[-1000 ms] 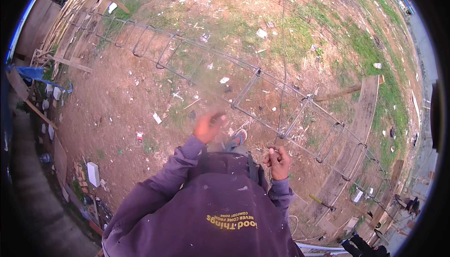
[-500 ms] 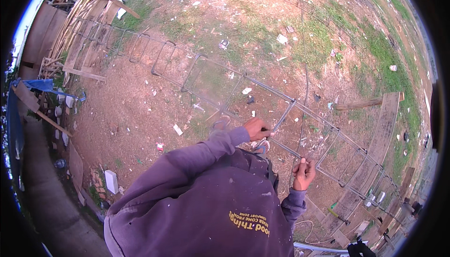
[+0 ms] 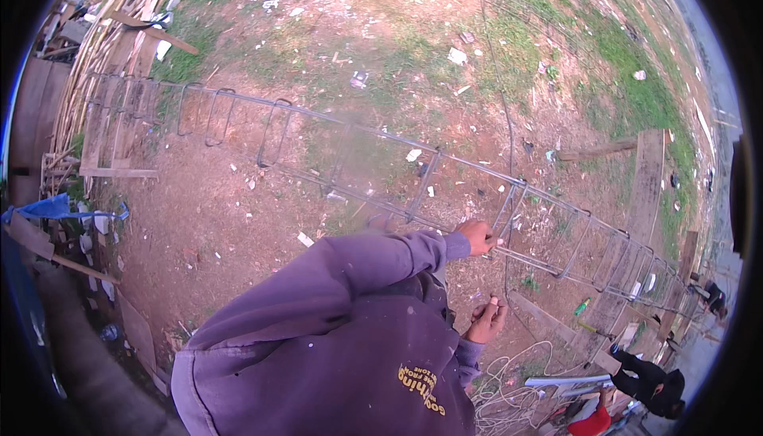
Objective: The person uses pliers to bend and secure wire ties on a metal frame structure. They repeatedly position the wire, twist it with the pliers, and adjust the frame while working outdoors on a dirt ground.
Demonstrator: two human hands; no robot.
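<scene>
A long rebar cage (image 3: 389, 132), steel bars with square stirrups, stretches across the view from far left to near right. My left hand (image 3: 478, 238) is closed on its near bar, beside a stirrup (image 3: 509, 205). Held nearer my body and apart from the cage, my right hand (image 3: 486, 321) has its fingers curled and the thumb against them. Whatever those fingers pinch is too small to make out. Both purple-grey sleeves are in sight, and the front of my sweatshirt hides the ground below.
Wooden planks (image 3: 648, 174) support the cage at the right; a wooden frame (image 3: 119, 172) stands beneath its far left end, near bamboo poles (image 3: 75, 110). A dark cable (image 3: 502, 90) crosses the cage. Two other people, one in black (image 3: 652, 384), one in red (image 3: 592, 420), are near tangled rope (image 3: 509, 384).
My right hand has come off the cage bar and drawn back toward my body. My left hand has shifted right along the cage. Other people have come into view at the lower right.
</scene>
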